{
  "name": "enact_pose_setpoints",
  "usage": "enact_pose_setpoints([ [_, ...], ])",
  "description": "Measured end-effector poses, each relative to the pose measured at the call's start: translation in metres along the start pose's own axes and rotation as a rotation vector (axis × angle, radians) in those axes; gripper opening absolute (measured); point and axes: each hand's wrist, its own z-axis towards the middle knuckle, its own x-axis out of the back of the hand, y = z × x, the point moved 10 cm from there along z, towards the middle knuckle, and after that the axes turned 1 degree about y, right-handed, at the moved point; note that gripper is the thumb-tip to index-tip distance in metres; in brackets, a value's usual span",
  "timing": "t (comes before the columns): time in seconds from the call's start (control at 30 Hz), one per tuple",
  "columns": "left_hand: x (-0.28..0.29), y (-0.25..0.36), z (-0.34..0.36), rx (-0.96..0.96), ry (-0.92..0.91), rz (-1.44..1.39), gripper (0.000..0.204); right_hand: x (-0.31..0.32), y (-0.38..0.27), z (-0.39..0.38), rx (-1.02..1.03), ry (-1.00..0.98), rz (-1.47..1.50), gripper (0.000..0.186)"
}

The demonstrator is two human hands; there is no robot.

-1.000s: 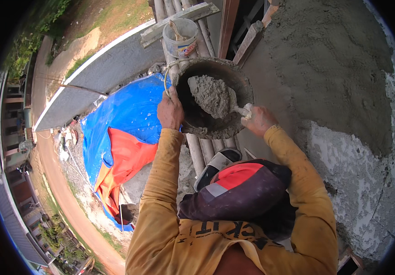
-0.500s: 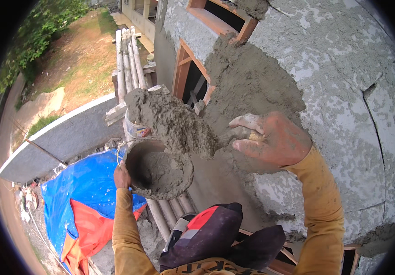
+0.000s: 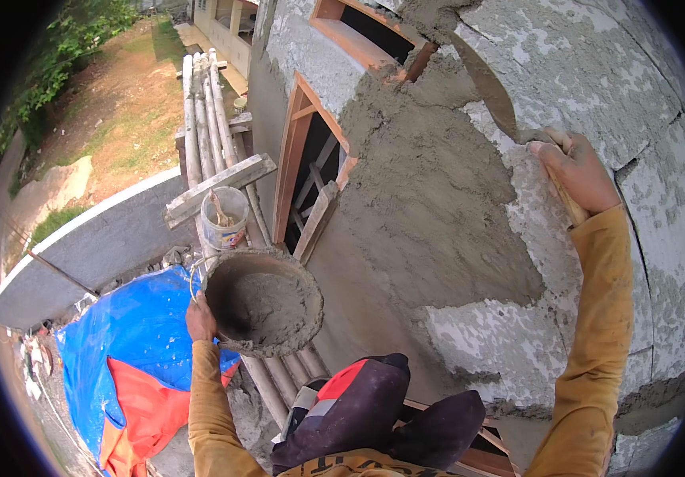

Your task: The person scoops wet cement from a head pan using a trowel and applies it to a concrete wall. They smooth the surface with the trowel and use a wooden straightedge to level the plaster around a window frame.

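My left hand point(image 3: 201, 318) is closed on the side of a mortar-caked bucket point(image 3: 316, 290), which has wet grey mortar inside. A thin handle loop shows just above those fingers. On the right, my right hand point(image 3: 577, 171) grips the wooden handle of a trowel point(image 3: 485, 83). Its long blade points up and left, edge-on against the wall. Wet mortar point(image 3: 430, 191) covers a broad patch of wall beside the window frame, left of the trowel. Bare, rough white-grey wall point(image 3: 597, 294) shows around my right hand.
A white pail point(image 3: 224, 233) with a brush stands on the scaffold of round poles point(image 3: 209, 119). Orange-brown window frames point(image 3: 294, 151) open in the wall. A short plank point(image 3: 314, 222) leans by the lower one. Blue tarp point(image 3: 143, 318) lies below left, beside a low wall point(image 3: 96, 238).
My right hand has moved up and right with the trowel. The large mortar load on its blade is gone, and the wall patch looks wider. My left hand still holds the bucket.
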Motion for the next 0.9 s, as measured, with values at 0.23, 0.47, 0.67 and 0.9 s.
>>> enact_pose_setpoints([
  [0.23, -0.008, 0.024, -0.012, -0.031, -0.021, -0.095, 0.053, -0.059, 0.024, 0.053, -0.14, -0.126, -0.498, 0.038],
  [0.47, -0.011, 0.024, -0.012, 0.001, -0.09, -0.217, 0.056, -0.004, 0.009, 0.067, -0.086, -0.059, -0.482, 0.038],
  [0.67, 0.001, 0.024, -0.016, 0.075, -0.048, 0.036, 0.056, 0.031, -0.043, 0.042, 0.147, 0.223, -1.073, 0.041],
  [0.9, 0.015, 0.034, -0.022, -0.03, 0.089, -0.143, 0.05, 0.038, -0.095, 0.019, 0.336, 0.312, -0.779, 0.037],
])
